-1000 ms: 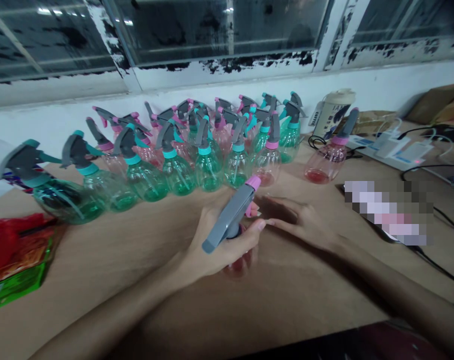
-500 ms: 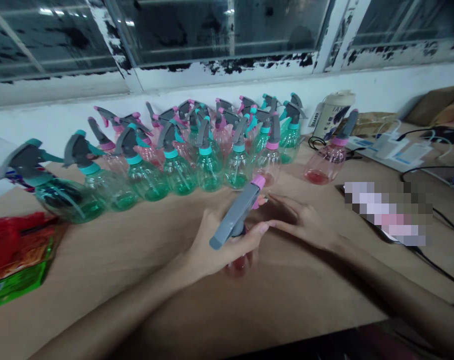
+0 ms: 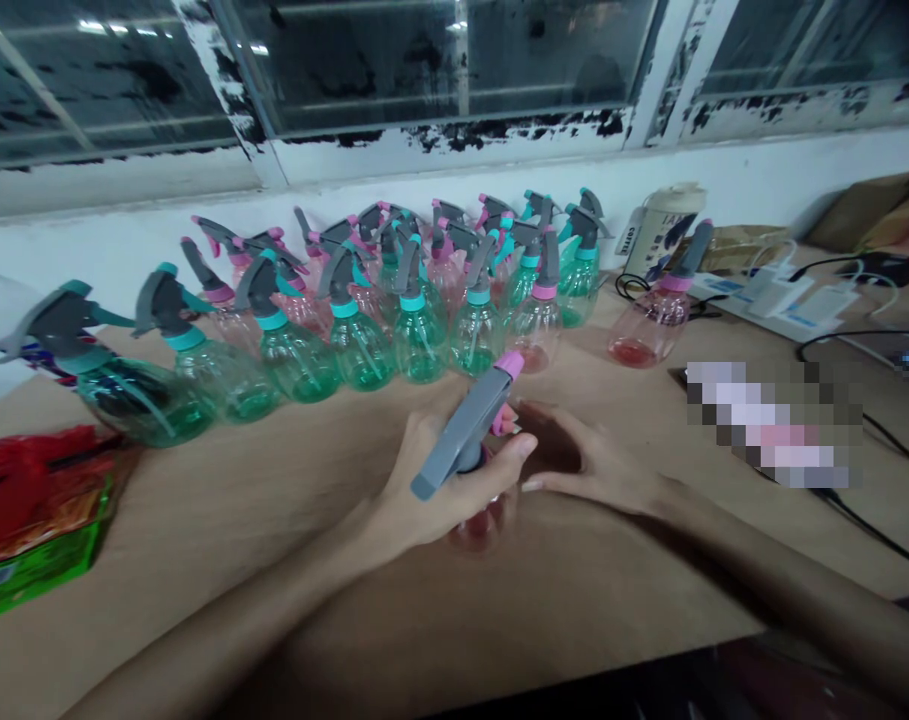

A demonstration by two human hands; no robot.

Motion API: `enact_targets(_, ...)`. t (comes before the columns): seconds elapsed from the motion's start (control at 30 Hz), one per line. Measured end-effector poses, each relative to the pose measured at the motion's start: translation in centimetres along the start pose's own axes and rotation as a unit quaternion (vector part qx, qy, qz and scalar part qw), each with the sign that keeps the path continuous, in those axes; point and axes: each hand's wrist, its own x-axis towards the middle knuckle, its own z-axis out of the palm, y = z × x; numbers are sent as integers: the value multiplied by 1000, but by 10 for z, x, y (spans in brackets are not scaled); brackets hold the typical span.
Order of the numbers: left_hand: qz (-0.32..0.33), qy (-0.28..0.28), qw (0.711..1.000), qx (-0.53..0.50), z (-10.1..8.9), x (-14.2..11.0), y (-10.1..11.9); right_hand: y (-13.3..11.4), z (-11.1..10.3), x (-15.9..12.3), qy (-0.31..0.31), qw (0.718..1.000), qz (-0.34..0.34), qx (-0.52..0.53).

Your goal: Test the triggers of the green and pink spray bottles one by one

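A pink spray bottle (image 3: 465,435) with a grey trigger head and pink nozzle stands on the wooden table in front of me. My left hand (image 3: 443,490) is wrapped round its neck, below the head; most of the bottle's body is hidden behind the fingers. Just to the right, my right hand (image 3: 593,455) is curved with thumb and fingers apart, close beside the bottle and holding nothing. Another pink spray bottle (image 3: 645,325) stands farther right. Behind the hands, a front row holds several green spray bottles (image 3: 360,350) and a pink one (image 3: 535,330), with pink liquid low inside.
More green and pink spray bottles crowd against the white wall. At left lies a red and green packet (image 3: 41,520). On the right are a blurred-out flat object (image 3: 769,430) with a cable, a power strip (image 3: 769,300) with chargers, and a printed cup (image 3: 664,230).
My right hand has opened wider, its thumb dropping lower and away from my left thumb. The left hand keeps its hold, and the held bottle's head has shifted slightly left.
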Motion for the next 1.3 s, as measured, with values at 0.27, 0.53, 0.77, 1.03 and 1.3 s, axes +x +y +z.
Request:
enact_targets(0.27,-30,-8,999,-40,1,0,-6,-51,4,-11,-40,996,-38,68)
enact_targets(0.53,-9,-13,999,-44,5,-5,-12,-78,9,-14,1,998,-28,61)
enact_targets(0.77,-9,7,998,-58,10,-6,-14,-92,18,-10,50,998,-24,37)
enact_targets(1.03,75,21,995,-55,26,0,-8,-74,-7,-23,26,998,5,59)
enact_targets(1.3,85,81,993,1,73,45,-16,48,-115,-19,172,973,153,-19)
